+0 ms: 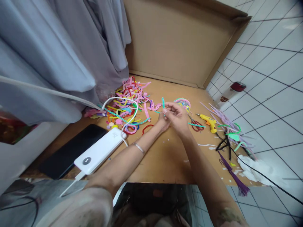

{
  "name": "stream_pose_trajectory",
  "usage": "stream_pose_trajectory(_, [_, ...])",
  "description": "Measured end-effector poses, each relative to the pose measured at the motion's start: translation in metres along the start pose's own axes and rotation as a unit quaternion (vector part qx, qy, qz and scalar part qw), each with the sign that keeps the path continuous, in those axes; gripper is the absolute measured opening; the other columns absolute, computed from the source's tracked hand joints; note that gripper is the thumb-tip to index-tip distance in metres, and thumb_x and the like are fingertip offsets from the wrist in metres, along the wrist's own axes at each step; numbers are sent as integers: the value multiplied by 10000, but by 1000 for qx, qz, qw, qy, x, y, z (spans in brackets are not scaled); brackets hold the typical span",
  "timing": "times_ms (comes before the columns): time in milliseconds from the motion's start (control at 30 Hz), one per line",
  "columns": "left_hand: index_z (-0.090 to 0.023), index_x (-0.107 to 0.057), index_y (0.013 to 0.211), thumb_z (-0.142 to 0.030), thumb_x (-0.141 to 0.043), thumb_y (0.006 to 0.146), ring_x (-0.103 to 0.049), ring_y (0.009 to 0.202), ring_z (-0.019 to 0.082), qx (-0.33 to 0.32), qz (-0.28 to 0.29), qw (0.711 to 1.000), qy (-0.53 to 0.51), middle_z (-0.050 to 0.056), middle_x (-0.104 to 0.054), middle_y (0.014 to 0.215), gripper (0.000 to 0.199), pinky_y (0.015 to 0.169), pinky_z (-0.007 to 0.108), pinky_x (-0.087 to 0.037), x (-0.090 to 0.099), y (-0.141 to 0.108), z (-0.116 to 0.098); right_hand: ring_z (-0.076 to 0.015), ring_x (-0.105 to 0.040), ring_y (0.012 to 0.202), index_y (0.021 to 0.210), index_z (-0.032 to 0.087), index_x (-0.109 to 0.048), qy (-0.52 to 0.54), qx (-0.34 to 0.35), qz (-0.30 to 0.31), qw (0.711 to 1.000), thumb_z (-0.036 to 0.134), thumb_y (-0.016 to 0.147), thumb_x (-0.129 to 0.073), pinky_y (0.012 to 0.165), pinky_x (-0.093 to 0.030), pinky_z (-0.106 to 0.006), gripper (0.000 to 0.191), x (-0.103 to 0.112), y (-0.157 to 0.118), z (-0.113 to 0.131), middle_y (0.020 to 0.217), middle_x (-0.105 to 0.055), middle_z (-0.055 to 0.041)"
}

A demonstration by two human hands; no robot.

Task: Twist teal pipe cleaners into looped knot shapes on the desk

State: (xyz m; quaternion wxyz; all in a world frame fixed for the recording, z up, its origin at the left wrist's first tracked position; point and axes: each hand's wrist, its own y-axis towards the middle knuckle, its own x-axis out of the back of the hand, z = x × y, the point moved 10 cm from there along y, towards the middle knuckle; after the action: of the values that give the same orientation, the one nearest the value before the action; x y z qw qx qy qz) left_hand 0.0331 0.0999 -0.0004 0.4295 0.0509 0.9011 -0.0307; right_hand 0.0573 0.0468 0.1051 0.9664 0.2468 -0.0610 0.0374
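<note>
Over the middle of the table my two hands meet around a teal pipe cleaner (163, 102). Its short end stands upright above my fingers. My right hand (177, 117) is closed, thumb and forefinger pinched on it. My left hand (163, 121), partly hidden behind the right, is closed at the same spot. Teal lengths also stick out to both sides of the hands; whether they belong to the same piece I cannot tell. Just right of my right hand lie red-handled scissors (197, 126). Behind it is a round, pink-rimmed piece (183, 102) with several colours inside.
Left of my hands spreads a heap of coloured pipe cleaners (132, 91). Nearer lie a white power bank (100, 151) with its cable and a black phone (73, 151). At right are a yellow glue gun (208, 121), lilac stems (222, 116) and a purple tassel (233, 175).
</note>
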Motion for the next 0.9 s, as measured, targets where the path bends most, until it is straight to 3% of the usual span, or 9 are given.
stream_pose_trajectory(100, [-153,-666,802,-128,-755,749,-628,678,99,10,29,1000,6,-9,-651,696,107,692,206,-498,2,-4,1,-110,-575,654,975,213,-689,-8,31,-83,996,344,793,-658,617,-498,-242,226,37,-9,2,818,-665,-5])
stream_pose_trajectory(267, [-137,-636,772,-115,-815,692,-584,578,45,44,6,999,-2,-38,-632,665,197,617,160,-467,17,-9,1,-142,-614,706,965,191,-692,-81,29,-207,974,399,836,-610,671,-529,-285,259,81,-31,-18,841,-691,-34])
stream_pose_trajectory(333, [-131,-636,769,-98,-796,704,-577,566,41,47,5,999,-7,-40,-628,652,176,603,156,-460,17,-9,2,-160,-635,748,959,185,-699,-109,33,-213,970,397,845,-602,713,-539,-305,259,80,-38,-20,844,-706,-44])
stream_pose_trajectory(533, [-130,-635,750,-59,-719,736,-629,669,69,41,12,999,3,-14,-672,725,111,734,194,-500,12,-13,4,-190,-671,825,1011,191,-696,-137,23,-124,983,373,884,-559,798,-549,-346,262,45,-44,-16,926,-746,-74])
stream_pose_trajectory(733, [-134,-601,723,-66,-717,752,-567,597,47,34,-18,999,-6,-39,-609,659,137,657,168,-455,21,-10,-2,-157,-602,664,953,179,-670,-151,-3,-163,975,384,866,-550,677,-518,-295,252,53,-47,-25,740,-686,-22])
stream_pose_trajectory(900, [-139,-645,765,-97,-699,787,-632,684,91,36,-20,999,9,-17,-641,697,72,749,233,-509,20,-9,2,-179,-636,731,973,173,-677,-203,23,-111,973,343,878,-519,739,-531,-321,251,39,-43,-21,816,-709,-55])
